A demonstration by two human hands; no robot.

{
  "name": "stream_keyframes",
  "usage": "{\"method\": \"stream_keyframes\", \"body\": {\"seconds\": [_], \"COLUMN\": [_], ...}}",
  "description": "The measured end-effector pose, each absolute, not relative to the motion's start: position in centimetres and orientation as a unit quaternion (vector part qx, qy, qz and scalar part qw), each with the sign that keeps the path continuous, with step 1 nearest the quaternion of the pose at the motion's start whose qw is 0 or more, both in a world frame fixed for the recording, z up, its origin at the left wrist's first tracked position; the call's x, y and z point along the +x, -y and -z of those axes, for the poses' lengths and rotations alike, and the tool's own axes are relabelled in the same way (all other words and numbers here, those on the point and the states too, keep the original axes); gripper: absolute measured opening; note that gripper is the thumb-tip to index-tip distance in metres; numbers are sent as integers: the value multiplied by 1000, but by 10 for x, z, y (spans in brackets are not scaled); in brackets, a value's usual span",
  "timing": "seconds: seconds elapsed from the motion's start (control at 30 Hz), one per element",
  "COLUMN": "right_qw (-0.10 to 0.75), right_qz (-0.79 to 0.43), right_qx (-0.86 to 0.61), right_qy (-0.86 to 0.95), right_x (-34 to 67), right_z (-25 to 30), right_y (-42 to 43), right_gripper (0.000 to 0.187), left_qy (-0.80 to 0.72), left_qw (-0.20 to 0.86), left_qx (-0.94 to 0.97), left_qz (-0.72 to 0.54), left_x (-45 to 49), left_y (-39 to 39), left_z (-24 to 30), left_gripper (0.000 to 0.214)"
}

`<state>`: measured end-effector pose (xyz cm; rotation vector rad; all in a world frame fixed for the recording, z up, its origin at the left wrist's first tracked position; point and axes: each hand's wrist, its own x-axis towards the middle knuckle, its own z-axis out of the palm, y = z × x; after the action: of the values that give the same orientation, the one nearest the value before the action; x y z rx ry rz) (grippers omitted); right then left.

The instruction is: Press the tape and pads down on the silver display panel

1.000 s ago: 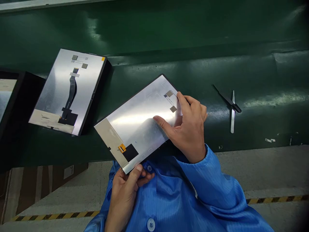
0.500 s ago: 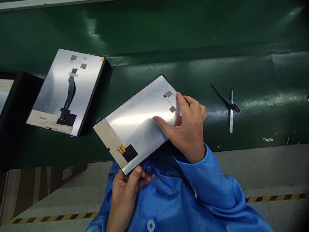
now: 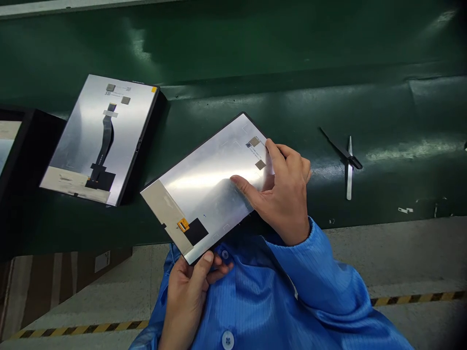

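A tablet display panel (image 3: 204,180) lies tilted in front of me with its silvery back up, a beige strip and an orange connector at its lower left end. My left hand (image 3: 193,287) grips its near lower corner, thumb on the edge and fingers partly hidden beneath. Around the right end curls my right hand (image 3: 280,189), its thumb laid across the silver back and the other fingers over the far edge. Both hands are closed on the panel.
Left of the panel, similar panels top a stack (image 3: 91,141) with a dark flex cable. A black case (image 3: 40,141) stands at the far left. Tweezers (image 3: 349,180) and a black pointed tool (image 3: 339,148) lie crossed on the green mat (image 3: 394,116). A cardboard box (image 3: 54,277) sits below.
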<state>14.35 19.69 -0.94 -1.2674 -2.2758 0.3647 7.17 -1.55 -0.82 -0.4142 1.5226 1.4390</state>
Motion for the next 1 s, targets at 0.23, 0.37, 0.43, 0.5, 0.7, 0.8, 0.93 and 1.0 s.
{"method": "stream_keyframes", "body": {"seconds": [0.23,0.37,0.43,0.5,0.7,0.8,0.93,1.0], "right_qw": [251,250,248,247,249,253,250,250], "right_qz": [-137,-133,-128,-124,-131,-131,-131,-132], "right_qx": [-468,-470,-470,-471,-465,-465,-469,-469], "right_qy": [836,836,837,838,839,839,837,837], "right_x": [143,143,143,143,144,143,143,143], "right_z": [9,8,9,9,10,9,9,9], "right_y": [-196,-196,-196,-196,-197,-197,-196,-196], "right_gripper": [89,90,90,92,92,92,92,92], "left_qy": [-620,-624,-624,-622,-618,-619,-618,-624], "left_qw": [483,482,481,482,483,484,489,483], "left_qx": [-159,-155,-159,-165,-157,-154,-158,-160], "left_qz": [-597,-595,-595,-595,-600,-599,-595,-593], "left_x": [73,74,74,73,71,70,70,70], "left_y": [15,13,12,12,22,25,21,18], "left_z": [10,9,9,9,14,15,14,13], "left_gripper": [40,41,41,43,42,41,42,44]}}
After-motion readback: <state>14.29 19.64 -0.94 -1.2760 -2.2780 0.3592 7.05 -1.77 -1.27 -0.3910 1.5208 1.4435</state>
